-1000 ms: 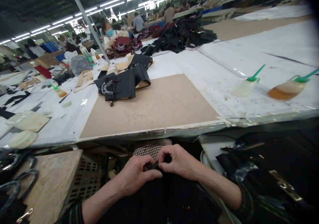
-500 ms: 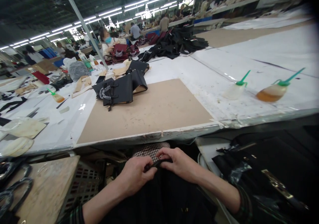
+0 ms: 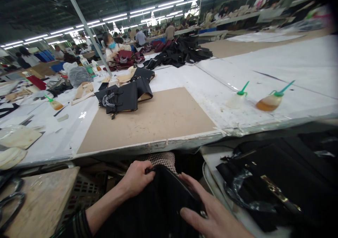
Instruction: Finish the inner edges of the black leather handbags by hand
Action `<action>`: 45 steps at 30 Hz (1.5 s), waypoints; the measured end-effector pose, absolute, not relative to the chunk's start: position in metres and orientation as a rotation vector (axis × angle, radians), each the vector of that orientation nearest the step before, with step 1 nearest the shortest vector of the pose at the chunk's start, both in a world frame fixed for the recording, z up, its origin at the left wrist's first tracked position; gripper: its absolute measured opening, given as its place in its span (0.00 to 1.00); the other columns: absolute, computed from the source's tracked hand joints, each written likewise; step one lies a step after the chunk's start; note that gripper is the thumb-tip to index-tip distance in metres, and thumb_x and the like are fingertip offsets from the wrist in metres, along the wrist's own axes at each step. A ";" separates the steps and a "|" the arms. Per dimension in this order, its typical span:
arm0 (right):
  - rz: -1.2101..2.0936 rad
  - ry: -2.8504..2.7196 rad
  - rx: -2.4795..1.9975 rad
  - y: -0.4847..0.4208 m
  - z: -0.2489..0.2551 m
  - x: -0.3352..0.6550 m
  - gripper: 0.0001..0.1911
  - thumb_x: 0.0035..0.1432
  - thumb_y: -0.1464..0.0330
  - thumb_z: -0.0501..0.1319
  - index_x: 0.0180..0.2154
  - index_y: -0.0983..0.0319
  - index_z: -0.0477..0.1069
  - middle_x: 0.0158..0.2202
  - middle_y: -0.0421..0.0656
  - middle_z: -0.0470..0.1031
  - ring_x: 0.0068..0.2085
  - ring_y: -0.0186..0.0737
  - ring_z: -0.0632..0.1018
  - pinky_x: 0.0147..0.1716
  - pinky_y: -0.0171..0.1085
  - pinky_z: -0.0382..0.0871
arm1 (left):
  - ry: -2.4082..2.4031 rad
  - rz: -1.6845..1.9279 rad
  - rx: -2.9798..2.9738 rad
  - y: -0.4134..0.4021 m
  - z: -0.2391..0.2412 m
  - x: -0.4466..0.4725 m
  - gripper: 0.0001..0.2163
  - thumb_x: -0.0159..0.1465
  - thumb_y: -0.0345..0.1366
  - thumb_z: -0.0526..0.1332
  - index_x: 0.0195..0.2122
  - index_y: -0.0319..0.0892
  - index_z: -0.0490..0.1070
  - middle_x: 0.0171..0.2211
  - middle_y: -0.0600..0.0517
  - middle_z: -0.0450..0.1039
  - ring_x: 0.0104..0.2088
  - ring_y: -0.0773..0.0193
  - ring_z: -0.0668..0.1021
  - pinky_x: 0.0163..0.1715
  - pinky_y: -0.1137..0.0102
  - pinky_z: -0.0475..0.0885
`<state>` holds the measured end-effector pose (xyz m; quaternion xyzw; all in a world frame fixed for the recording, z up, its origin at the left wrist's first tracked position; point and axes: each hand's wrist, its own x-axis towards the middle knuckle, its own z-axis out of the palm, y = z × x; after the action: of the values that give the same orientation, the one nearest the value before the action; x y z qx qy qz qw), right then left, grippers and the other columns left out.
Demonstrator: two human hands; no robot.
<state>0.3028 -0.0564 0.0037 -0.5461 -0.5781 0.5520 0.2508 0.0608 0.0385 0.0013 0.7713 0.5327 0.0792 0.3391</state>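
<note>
Head view: black bag-like piece (image 3: 165,199) is sitting upright between the hands, over the lap. Left hand (image 3: 136,178) is pinching its top edge; right hand (image 3: 211,208) is lying spread along the near-right side, thumb apart from fingers. Best guess: left should be holding firm, right supporting evenly so the edge isn't creasing. Beyond the hands, dark handbags (image 3: 121,98) are lying on the counter (image 3: 182,77); right of the right hand, another black bag (image 3: 264,167) is resting.
</note>
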 end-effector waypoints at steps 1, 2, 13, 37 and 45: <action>1.503 -1.540 -1.493 -0.064 0.001 0.300 0.38 0.56 0.59 0.65 0.65 0.57 0.56 0.62 0.50 0.66 0.61 0.54 0.68 0.60 0.48 0.63 | 1.379 0.199 2.005 0.038 0.001 0.061 0.08 0.60 0.36 0.58 0.24 0.40 0.67 0.22 0.56 0.64 0.25 0.68 0.66 0.25 0.74 0.55; 1.517 -1.511 -1.482 -0.068 -0.001 0.298 0.34 0.57 0.59 0.64 0.62 0.58 0.60 0.58 0.49 0.71 0.58 0.54 0.71 0.58 0.47 0.65 | 1.361 0.194 2.008 0.038 0.003 0.060 0.08 0.60 0.36 0.58 0.25 0.40 0.68 0.22 0.56 0.64 0.25 0.67 0.66 0.25 0.74 0.56; 2.045 -1.588 -1.057 -0.035 0.017 0.328 0.20 0.54 0.62 0.66 0.48 0.63 0.77 0.38 0.42 0.80 0.40 0.46 0.78 0.40 0.37 0.73 | 0.795 -0.191 1.716 0.041 0.077 0.001 0.09 0.60 0.40 0.64 0.34 0.39 0.77 0.26 0.56 0.69 0.27 0.68 0.68 0.27 0.76 0.63; 1.923 -1.312 -1.207 -0.028 -0.035 0.300 0.17 0.61 0.58 0.64 0.46 0.61 0.79 0.36 0.42 0.81 0.35 0.40 0.77 0.33 0.32 0.70 | 0.903 0.048 1.433 0.052 0.016 0.016 0.13 0.62 0.42 0.63 0.39 0.38 0.80 0.32 0.53 0.76 0.30 0.67 0.72 0.31 0.76 0.66; 1.837 -1.674 -1.224 -0.015 -0.016 0.301 0.18 0.65 0.59 0.57 0.33 0.65 0.76 0.26 0.38 0.71 0.28 0.33 0.68 0.26 0.30 0.59 | 0.984 0.097 1.600 0.039 0.022 0.025 0.13 0.64 0.42 0.60 0.33 0.38 0.77 0.26 0.55 0.70 0.28 0.69 0.68 0.27 0.77 0.62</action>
<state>0.3012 -0.0151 -0.0158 -0.4342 -0.5939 0.6517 0.1842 0.0250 0.0387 0.0217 0.6873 0.4227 0.0417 0.5892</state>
